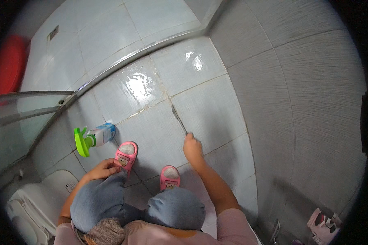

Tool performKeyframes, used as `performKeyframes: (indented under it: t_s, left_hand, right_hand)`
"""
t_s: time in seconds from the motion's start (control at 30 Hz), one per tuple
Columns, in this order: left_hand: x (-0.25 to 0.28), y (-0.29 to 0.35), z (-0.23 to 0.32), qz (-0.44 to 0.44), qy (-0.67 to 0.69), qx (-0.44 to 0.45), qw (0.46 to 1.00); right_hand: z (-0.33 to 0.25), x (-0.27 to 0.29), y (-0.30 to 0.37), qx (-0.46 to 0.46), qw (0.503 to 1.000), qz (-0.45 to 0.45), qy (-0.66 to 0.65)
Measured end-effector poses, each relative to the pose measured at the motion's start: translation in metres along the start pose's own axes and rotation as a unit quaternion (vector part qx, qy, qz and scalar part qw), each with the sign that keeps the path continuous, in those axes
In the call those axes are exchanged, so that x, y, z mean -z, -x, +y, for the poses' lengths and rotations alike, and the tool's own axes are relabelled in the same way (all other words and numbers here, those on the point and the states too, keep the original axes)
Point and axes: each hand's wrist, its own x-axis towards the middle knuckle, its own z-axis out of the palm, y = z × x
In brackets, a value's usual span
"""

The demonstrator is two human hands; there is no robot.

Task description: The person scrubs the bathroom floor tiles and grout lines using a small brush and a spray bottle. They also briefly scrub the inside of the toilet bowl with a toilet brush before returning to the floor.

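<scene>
My right hand (193, 148) is closed round the near end of a slim, toothbrush-like tool (178, 118). The tool's far tip lies at or just above a grout line between the pale floor tiles (151, 118); contact is hard to tell. My left hand (105, 168) rests over my left knee with its fingers loosely bent and nothing seen in them. Beyond that hand, a spray bottle (102, 134) with a bright green trigger head stands on the tiles. Pink slippers (126, 156) are on my feet, between the bottle and my right arm.
Wet patches (139, 83) shine on the floor ahead. A raised metal track (122, 61) crosses behind them, with a glass door (22, 118) at the left. Outside the track is a red basin (8, 63). White plastic (39, 200) stands left, grey tiled wall (294, 81) right.
</scene>
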Motion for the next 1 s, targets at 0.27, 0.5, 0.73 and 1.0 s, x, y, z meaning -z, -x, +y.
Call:
performKeyframes:
  t_s: [0.27, 0.5, 0.73, 1.0]
  left_hand:
    - [0.005, 0.005, -0.008, 0.010, 0.002, -0.006, 1.000]
    - [0.004, 0.005, 0.002, 0.037, -0.027, -0.019, 0.999]
    - [0.009, 0.009, 0.001, 0.053, -0.043, -0.001, 0.998]
    - [0.011, 0.011, 0.005, 0.064, -0.034, 0.021, 0.997]
  right_hand:
    - [0.027, 0.000, 0.041, -0.069, 0.993, -0.084, 0.040]
    - [-0.014, 0.040, -0.055, 0.098, 0.995, 0.021, 0.029]
    - [0.061, 0.118, -0.153, 0.111, 0.994, -0.025, 0.001]
    - [0.031, 0.118, -0.193, 0.182, 0.974, -0.131, 0.013]
